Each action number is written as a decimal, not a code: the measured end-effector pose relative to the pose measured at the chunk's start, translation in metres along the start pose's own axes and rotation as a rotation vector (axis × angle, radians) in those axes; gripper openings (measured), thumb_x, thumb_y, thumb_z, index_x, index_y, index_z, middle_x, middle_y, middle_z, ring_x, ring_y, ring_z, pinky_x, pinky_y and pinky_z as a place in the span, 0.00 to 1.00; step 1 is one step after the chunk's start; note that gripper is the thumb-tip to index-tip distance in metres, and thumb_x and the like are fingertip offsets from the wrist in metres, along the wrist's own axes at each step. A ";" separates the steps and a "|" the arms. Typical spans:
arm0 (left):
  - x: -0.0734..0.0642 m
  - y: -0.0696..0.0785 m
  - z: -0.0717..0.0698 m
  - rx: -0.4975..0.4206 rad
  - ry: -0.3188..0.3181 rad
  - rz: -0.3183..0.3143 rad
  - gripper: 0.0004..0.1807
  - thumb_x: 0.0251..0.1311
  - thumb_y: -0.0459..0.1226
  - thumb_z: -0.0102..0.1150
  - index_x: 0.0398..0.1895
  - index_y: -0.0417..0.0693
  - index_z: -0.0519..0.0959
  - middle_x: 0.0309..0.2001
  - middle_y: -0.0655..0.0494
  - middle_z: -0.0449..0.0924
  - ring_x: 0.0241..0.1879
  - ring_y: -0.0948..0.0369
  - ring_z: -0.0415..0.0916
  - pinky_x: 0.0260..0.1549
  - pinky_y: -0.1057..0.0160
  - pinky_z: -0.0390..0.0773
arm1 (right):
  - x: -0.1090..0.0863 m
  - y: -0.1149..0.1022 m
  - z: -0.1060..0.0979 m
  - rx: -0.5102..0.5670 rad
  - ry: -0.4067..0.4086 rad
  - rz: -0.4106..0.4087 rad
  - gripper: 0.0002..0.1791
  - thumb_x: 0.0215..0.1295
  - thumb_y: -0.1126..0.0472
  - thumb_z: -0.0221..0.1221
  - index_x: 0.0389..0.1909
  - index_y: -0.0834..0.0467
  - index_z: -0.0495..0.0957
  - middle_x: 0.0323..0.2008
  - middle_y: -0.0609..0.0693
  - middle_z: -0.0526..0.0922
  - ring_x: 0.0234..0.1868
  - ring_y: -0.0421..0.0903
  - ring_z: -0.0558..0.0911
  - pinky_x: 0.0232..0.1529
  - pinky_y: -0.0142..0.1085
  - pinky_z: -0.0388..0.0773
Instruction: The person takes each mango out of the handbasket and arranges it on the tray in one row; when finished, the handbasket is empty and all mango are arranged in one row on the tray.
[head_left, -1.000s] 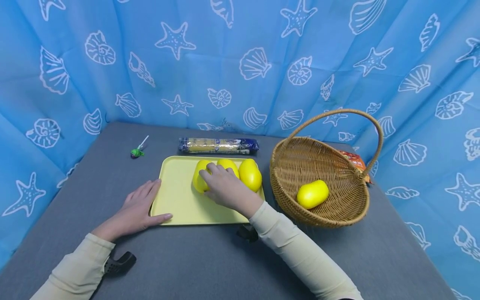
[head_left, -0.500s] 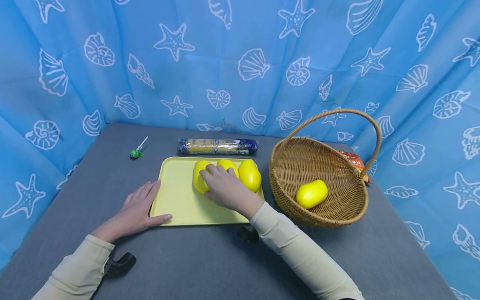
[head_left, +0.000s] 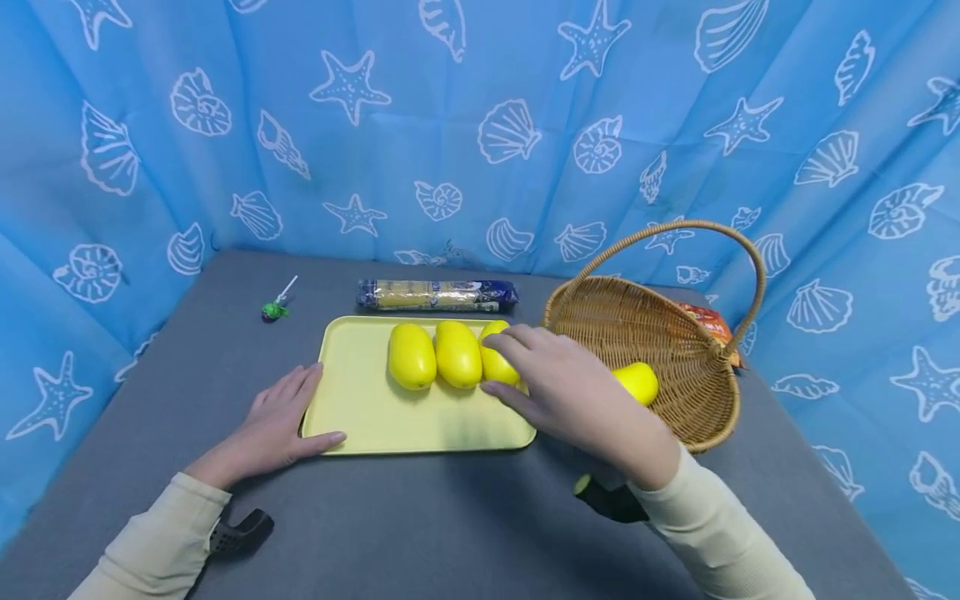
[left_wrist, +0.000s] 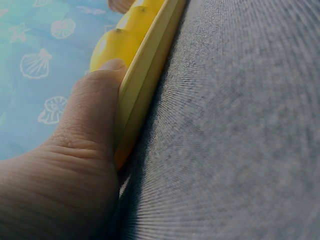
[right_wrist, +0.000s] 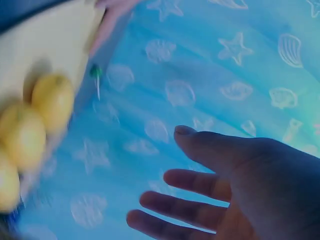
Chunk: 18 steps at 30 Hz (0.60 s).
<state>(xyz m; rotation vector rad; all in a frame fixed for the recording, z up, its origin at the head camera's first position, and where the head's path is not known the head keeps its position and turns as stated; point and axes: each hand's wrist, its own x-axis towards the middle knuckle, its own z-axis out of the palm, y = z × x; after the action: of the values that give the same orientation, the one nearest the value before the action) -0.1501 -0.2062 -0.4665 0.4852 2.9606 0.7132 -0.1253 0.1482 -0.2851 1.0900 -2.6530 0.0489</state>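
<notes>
Three smooth yellow mangoes lie side by side on a pale yellow tray. My left hand rests at the tray's left end, fingers straight along the edge and thumb over the front corner; in the left wrist view the thumb touches the rim. My right hand is in the air between tray and basket, fingers spread and holding nothing, as the right wrist view shows. It partly hides the rightmost mango and another mango inside the wicker basket.
Behind the tray lies a long blue-and-gold packet. A green-wrapped lollipop is at the back left. An orange packet shows behind the basket, whose tall handle arches up. A blue curtain surrounds the grey table.
My right hand has let go of the mangoes on the tray and moved right, toward the basket, with its fingers spread. My left hand stays on the tray's edge.
</notes>
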 end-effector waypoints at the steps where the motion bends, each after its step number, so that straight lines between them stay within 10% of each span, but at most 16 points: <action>1: 0.000 0.001 -0.001 0.000 0.000 0.003 0.62 0.52 0.69 0.54 0.75 0.38 0.41 0.73 0.34 0.45 0.71 0.37 0.42 0.61 0.33 0.46 | -0.008 0.005 -0.008 -0.002 0.015 0.014 0.25 0.63 0.47 0.61 0.57 0.56 0.75 0.47 0.49 0.81 0.40 0.44 0.80 0.40 0.39 0.79; 9: -0.002 0.000 -0.002 0.005 -0.015 -0.001 0.62 0.53 0.68 0.54 0.76 0.38 0.39 0.73 0.33 0.43 0.71 0.36 0.41 0.60 0.32 0.46 | -0.051 0.060 -0.041 0.037 -0.132 0.244 0.21 0.67 0.49 0.58 0.56 0.56 0.75 0.46 0.50 0.83 0.44 0.47 0.82 0.43 0.46 0.79; 18: 0.000 0.002 -0.002 0.011 -0.020 0.001 0.62 0.53 0.68 0.54 0.76 0.38 0.39 0.73 0.32 0.44 0.71 0.36 0.42 0.59 0.31 0.46 | -0.063 0.125 -0.023 0.115 -0.403 0.369 0.21 0.64 0.55 0.60 0.51 0.66 0.76 0.36 0.55 0.84 0.35 0.49 0.82 0.36 0.45 0.79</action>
<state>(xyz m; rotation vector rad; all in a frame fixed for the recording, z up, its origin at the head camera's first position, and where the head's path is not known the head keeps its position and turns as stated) -0.1498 -0.2055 -0.4644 0.4909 2.9475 0.6881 -0.1638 0.2845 -0.2708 0.6812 -3.2222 0.0599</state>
